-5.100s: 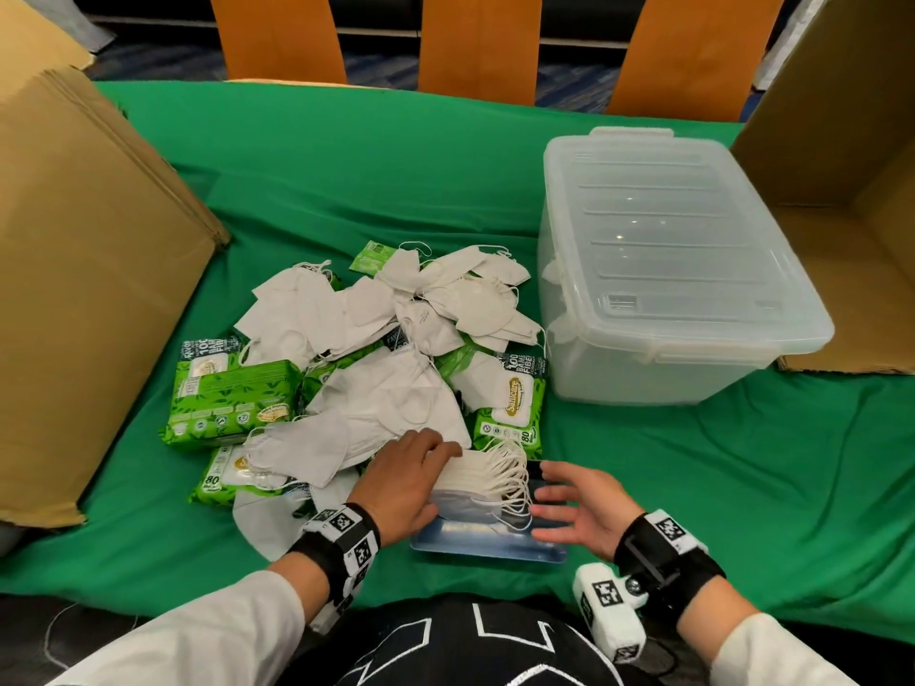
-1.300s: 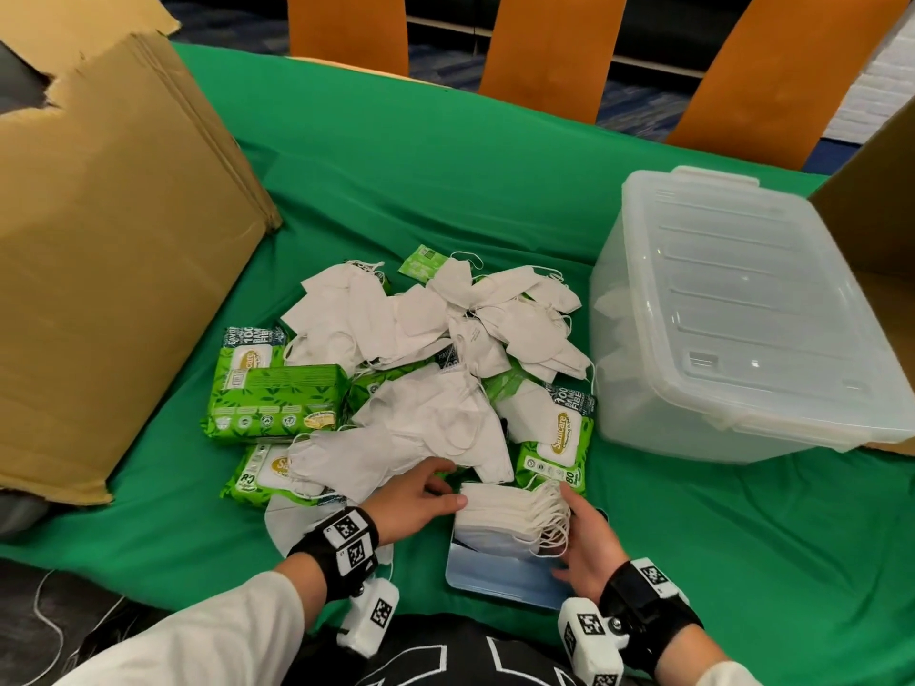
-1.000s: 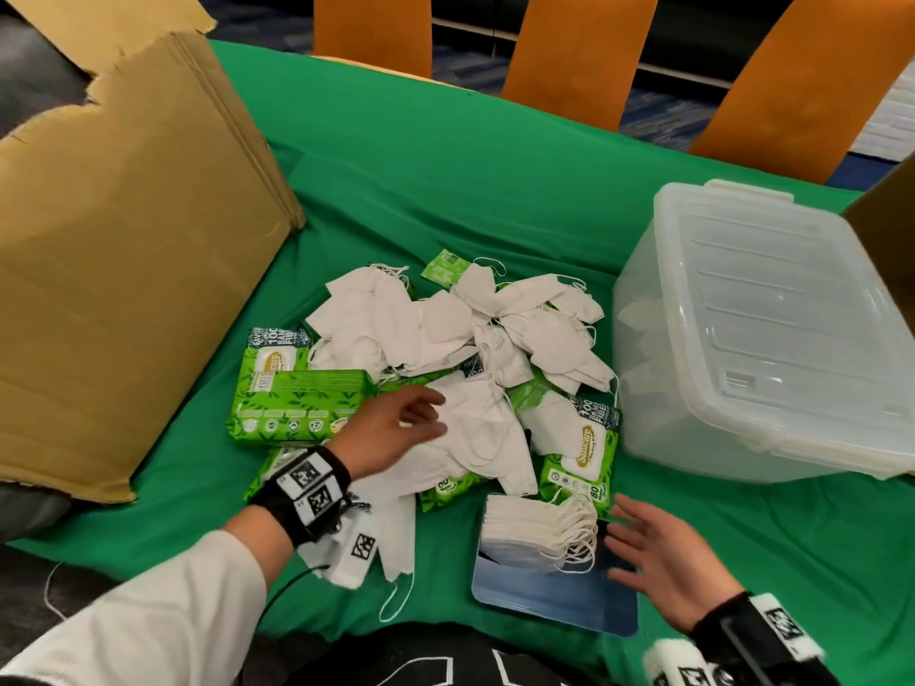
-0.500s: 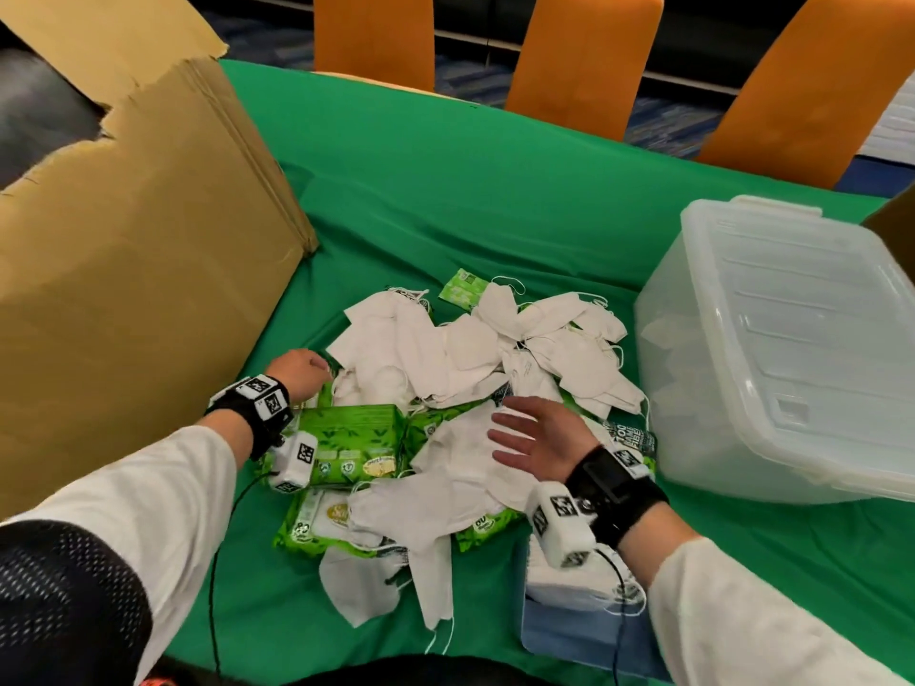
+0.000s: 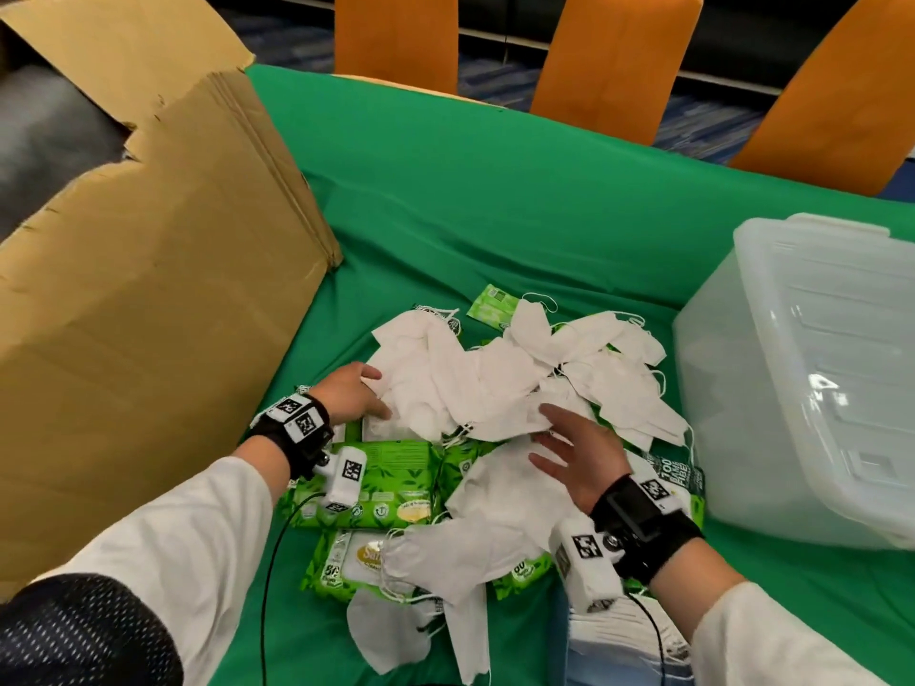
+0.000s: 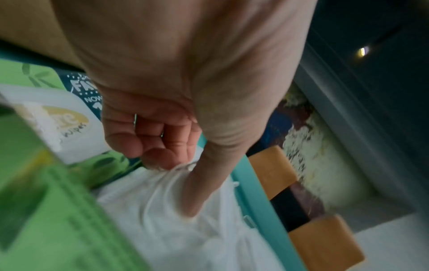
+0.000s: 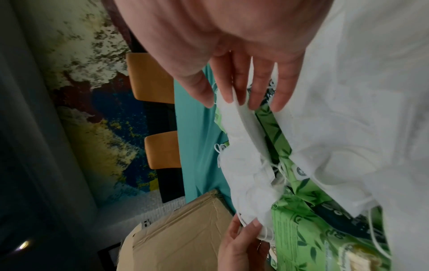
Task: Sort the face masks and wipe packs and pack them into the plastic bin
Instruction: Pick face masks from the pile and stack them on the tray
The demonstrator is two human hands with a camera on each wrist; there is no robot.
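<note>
Masks: a loose heap of white face masks (image 5: 500, 388), soft, matte, fibrous, folded flat with thin elastic loops, lies just left of the plastic bin (image 5: 812, 398).
Wipe packs: glossy green wipe packs (image 5: 391, 487) with a leaf print, pillow-shaped, sit half buried under the heap's near-left side; one shows a white flip lid (image 6: 58, 126).
Bin: translucent, rigid, rectangular with rounded corners, its ribbed lid on.
Stack: a neat pile of masks (image 5: 629, 631) rests on a blue pack, nearer the person than the bin.
Left hand: the left hand (image 5: 351, 396) is at the heap's left edge, fingers curled and thumb down, pinching a mask's fabric (image 6: 176, 185).
Right hand: the right hand (image 5: 579, 450) lies flat over the heap's near side, fingers straight and spread, tips on a mask edge (image 7: 239, 117).
Surface: smooth green cloth (image 5: 495, 200) covers the table.
Room: a corrugated cardboard box (image 5: 148, 289) stands far left of the bin; orange chair backs (image 5: 614, 52) line the far side over patterned carpet.
</note>
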